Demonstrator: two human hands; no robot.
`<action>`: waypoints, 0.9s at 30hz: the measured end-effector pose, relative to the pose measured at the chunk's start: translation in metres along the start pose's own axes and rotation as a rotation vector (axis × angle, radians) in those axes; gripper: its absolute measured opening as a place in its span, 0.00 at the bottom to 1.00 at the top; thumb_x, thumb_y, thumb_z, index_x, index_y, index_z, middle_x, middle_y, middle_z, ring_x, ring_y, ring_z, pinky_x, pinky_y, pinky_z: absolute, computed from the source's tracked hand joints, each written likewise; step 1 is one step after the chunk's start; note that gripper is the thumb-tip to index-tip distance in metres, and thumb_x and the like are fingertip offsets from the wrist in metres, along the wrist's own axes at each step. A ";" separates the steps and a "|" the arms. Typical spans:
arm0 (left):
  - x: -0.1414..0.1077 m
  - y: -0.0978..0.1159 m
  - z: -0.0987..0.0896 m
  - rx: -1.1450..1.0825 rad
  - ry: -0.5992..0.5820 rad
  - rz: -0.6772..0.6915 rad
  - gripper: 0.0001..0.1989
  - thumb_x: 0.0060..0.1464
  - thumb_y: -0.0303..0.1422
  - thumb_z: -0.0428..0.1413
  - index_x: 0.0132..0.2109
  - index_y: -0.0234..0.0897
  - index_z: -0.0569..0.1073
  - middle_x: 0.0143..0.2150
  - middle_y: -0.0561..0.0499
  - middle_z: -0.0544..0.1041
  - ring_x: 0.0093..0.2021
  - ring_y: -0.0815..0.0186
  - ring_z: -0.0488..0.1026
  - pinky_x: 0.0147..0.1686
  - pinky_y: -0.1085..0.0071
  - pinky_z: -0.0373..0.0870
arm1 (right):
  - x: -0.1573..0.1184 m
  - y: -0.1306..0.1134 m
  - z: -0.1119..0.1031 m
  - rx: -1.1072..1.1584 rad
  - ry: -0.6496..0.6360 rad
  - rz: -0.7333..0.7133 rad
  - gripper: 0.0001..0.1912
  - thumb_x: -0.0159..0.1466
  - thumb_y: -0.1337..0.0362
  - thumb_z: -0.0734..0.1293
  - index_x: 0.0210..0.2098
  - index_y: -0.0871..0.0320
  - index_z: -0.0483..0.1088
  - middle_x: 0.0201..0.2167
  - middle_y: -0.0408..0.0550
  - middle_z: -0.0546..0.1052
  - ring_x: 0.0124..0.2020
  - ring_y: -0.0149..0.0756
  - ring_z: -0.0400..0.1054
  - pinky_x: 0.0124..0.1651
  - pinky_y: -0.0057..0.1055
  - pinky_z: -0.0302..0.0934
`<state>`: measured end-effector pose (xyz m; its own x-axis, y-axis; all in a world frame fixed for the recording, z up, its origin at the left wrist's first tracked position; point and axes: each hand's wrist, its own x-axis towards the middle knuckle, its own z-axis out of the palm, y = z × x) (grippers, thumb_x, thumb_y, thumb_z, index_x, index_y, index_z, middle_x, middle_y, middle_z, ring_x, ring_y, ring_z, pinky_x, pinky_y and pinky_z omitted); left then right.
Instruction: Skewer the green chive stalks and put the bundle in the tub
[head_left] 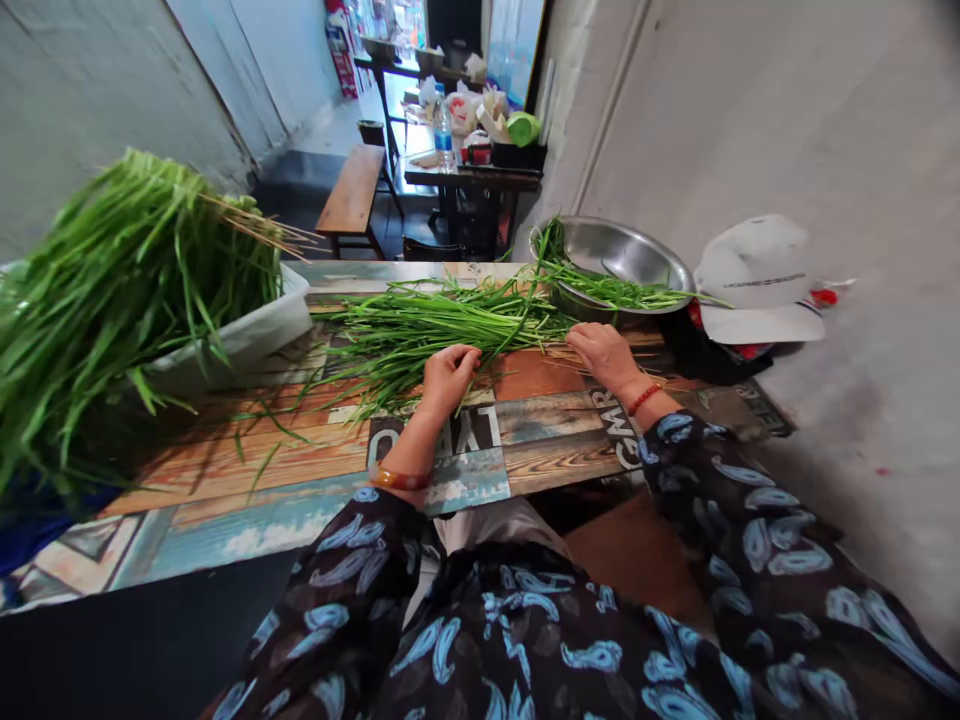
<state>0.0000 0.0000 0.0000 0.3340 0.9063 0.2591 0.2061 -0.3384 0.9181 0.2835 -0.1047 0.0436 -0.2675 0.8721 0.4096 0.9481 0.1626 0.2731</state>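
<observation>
Long green stalks [442, 325] lie in a loose pile across the patterned wooden table [442, 480]. My left hand [451, 375] is at the near edge of the pile, its fingers closed; what they hold, if anything, is too small to tell. At the right end of the pile is my right hand [602, 352], fingers pinched together beside thin brownish stems; whatever is between the fingertips is hidden. Just beyond it stands a metal bowl [637, 250] with some green stalks hanging over its near rim.
A white bin [255, 325] heaped with green stalks [142, 260] fills the left side. A white cap [757, 270] rests on a dark item at the right, by the wall. Farther off are a wooden bench [356, 190] and a cluttered table with a bottle [442, 130].
</observation>
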 end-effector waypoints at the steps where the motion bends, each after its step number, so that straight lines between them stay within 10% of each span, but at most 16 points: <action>1: 0.000 0.000 0.000 -0.008 -0.011 -0.012 0.14 0.56 0.38 0.54 0.36 0.33 0.79 0.28 0.50 0.79 0.23 0.69 0.72 0.25 0.75 0.66 | 0.001 0.001 0.003 0.002 0.005 0.006 0.09 0.71 0.67 0.60 0.40 0.56 0.73 0.42 0.50 0.78 0.42 0.40 0.64 0.41 0.36 0.49; 11: -0.014 0.028 -0.002 -0.309 -0.110 -0.142 0.16 0.48 0.38 0.63 0.42 0.32 0.78 0.27 0.54 0.75 0.23 0.73 0.69 0.25 0.77 0.68 | 0.022 -0.052 -0.012 0.269 0.190 0.054 0.16 0.75 0.64 0.54 0.41 0.58 0.73 0.35 0.51 0.75 0.36 0.38 0.66 0.42 0.34 0.55; 21: -0.024 0.048 -0.007 -0.319 -0.218 -0.168 0.16 0.51 0.43 0.64 0.30 0.32 0.76 0.24 0.53 0.74 0.20 0.75 0.68 0.22 0.78 0.64 | 0.039 -0.087 -0.014 1.087 -0.016 -0.030 0.10 0.70 0.64 0.62 0.39 0.57 0.75 0.31 0.47 0.76 0.33 0.34 0.71 0.38 0.30 0.65; 27: -0.021 0.050 -0.019 -0.220 -0.060 -0.105 0.16 0.59 0.43 0.56 0.39 0.33 0.78 0.26 0.54 0.73 0.22 0.74 0.65 0.24 0.77 0.63 | 0.044 -0.087 -0.021 1.757 -0.253 0.438 0.10 0.67 0.59 0.63 0.42 0.58 0.73 0.17 0.34 0.66 0.12 0.23 0.55 0.15 0.23 0.46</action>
<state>-0.0137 -0.0309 0.0463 0.3769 0.9145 0.1470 0.0397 -0.1745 0.9839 0.1857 -0.0900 0.0563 -0.1078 0.9940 0.0196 0.0399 0.0241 -0.9989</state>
